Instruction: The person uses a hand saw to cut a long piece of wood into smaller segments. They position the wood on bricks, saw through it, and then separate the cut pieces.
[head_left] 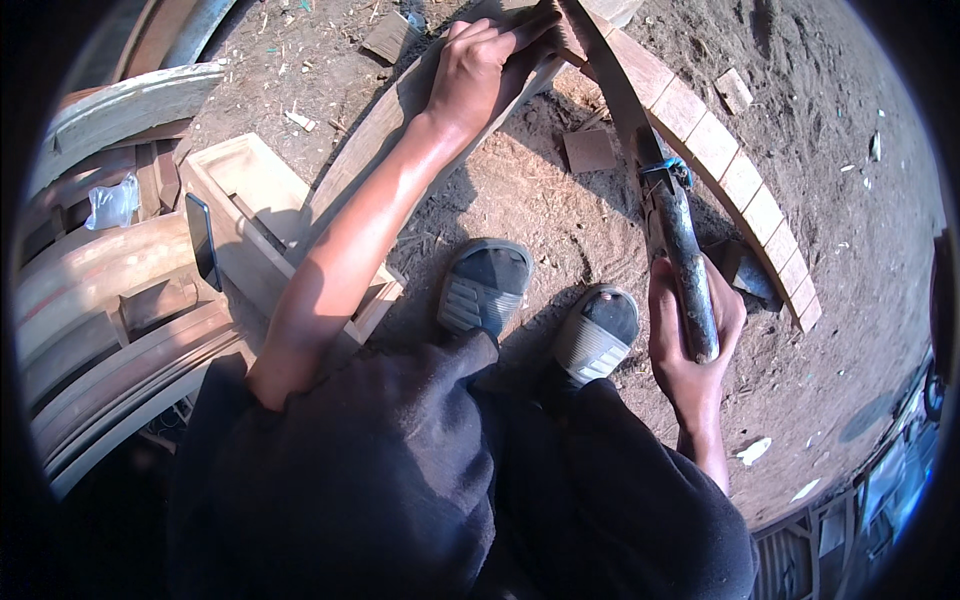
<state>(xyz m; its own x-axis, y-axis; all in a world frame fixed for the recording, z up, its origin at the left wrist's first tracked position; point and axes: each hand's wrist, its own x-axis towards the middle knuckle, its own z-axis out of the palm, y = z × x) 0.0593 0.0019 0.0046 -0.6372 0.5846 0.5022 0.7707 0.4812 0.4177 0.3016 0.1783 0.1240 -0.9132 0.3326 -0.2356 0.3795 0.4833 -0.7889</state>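
My left hand (475, 70) is closed on wood near the top of the view, at the end of a curved, pale wooden piece (706, 145) crossed by several cuts. A long weathered board (355, 160) lies under my left forearm. The curved dark blade of a handsaw (620, 90) crosses the curved piece beside my left fingers; its teeth's exact contact is too small to tell. My right hand (690, 340) grips the saw's worn, dark handle (685, 265), which has blue wrapping near the blade. The curved piece arcs down to the right of the saw.
Stacked curved wooden parts (110, 280), a pale wooden box (235, 165), a dark phone (203, 240) and a plastic bag (113, 203) are on the left. My sandaled feet (483, 285) stand on dirt with wood scraps (590, 150). A dark block (750, 270) lies beside the curved piece.
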